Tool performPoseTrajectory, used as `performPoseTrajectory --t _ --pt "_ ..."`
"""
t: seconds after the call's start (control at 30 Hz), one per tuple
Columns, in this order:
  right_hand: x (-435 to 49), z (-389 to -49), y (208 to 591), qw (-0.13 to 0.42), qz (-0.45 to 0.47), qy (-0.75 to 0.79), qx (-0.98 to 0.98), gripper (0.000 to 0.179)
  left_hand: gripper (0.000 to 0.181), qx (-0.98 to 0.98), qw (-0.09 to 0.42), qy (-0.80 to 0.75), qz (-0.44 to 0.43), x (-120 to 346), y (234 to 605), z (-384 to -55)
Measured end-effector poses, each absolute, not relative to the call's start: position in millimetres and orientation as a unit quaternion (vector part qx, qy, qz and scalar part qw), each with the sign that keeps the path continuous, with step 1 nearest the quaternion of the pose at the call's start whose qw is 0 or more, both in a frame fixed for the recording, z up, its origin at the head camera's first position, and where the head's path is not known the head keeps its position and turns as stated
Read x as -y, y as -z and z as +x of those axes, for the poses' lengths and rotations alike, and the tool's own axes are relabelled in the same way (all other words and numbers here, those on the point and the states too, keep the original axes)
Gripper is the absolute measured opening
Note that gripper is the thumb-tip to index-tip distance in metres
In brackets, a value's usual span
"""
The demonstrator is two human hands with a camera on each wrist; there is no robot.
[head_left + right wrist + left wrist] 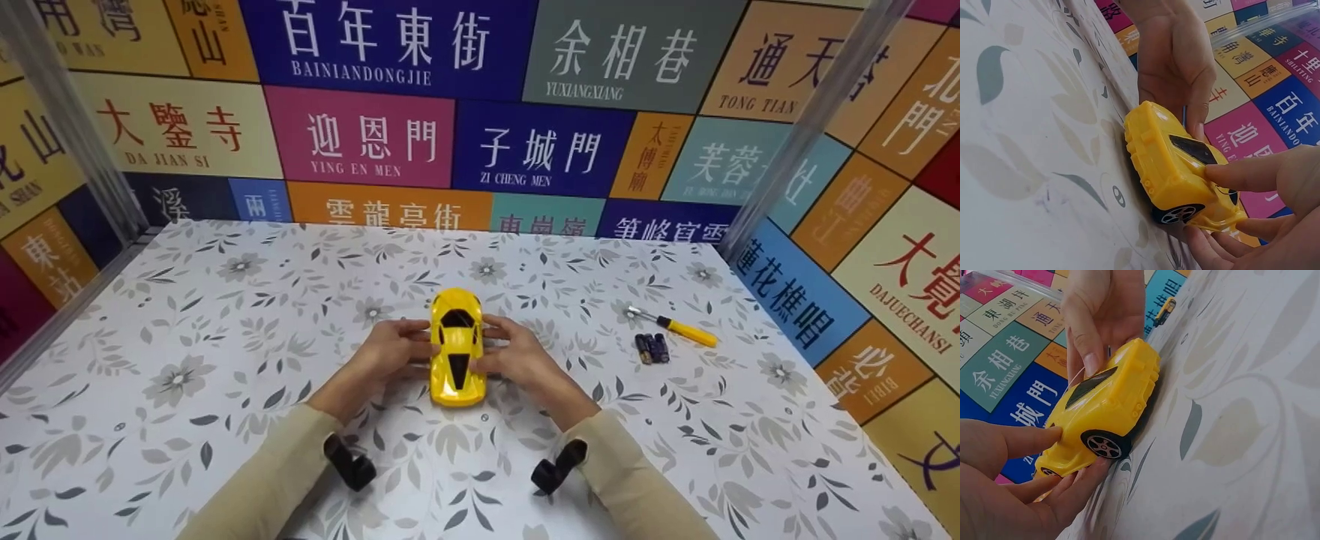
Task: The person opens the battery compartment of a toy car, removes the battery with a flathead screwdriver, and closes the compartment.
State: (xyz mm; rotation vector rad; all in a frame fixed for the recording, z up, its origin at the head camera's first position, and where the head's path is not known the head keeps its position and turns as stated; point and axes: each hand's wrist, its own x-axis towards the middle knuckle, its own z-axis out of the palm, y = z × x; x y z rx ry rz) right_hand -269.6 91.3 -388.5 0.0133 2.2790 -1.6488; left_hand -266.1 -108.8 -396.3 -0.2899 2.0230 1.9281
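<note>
A yellow toy car [457, 346] with black windows and dark spoked wheels points away from me in the middle of the table. My left hand [391, 350] holds its left side, the thumb on the upper body and the fingers low by the wheels, as the left wrist view shows. From the other side my right hand [517, 350] grips it in the same way, with the thumb [1244, 173] on top near the rear window. The wheels are at or very near the tabletop; whether they touch it I cannot tell. The car's underside is hidden.
To the right lies a screwdriver [686, 330] with a yellow and black handle. Several small dark batteries [651, 349] lie together just below it. The floral-patterned table [180, 300] meets colourful sign-covered walls [360, 135] at the back and sides.
</note>
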Motion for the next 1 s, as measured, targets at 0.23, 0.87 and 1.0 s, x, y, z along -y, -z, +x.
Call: performPoseTrajectory --t 0.23,0.87,1.0 --pt "-90.2 -271.7 392.7 0.16 0.003 0.576 -0.802 0.081 0.053 -0.729 0.165 -0.656 -0.106 108.8 397.9 -267.0" --pt "-89.9 -268.2 393.6 0.181 0.01 0.581 -0.793 0.072 0.053 -0.788 0.125 -0.596 -0.092 103.1 393.4 -264.2" --pt "-91.5 -269.9 389.4 0.198 0.001 0.575 -0.794 0.066 0.056 -0.78 0.131 -0.606 -0.085 105.2 392.4 -266.3"
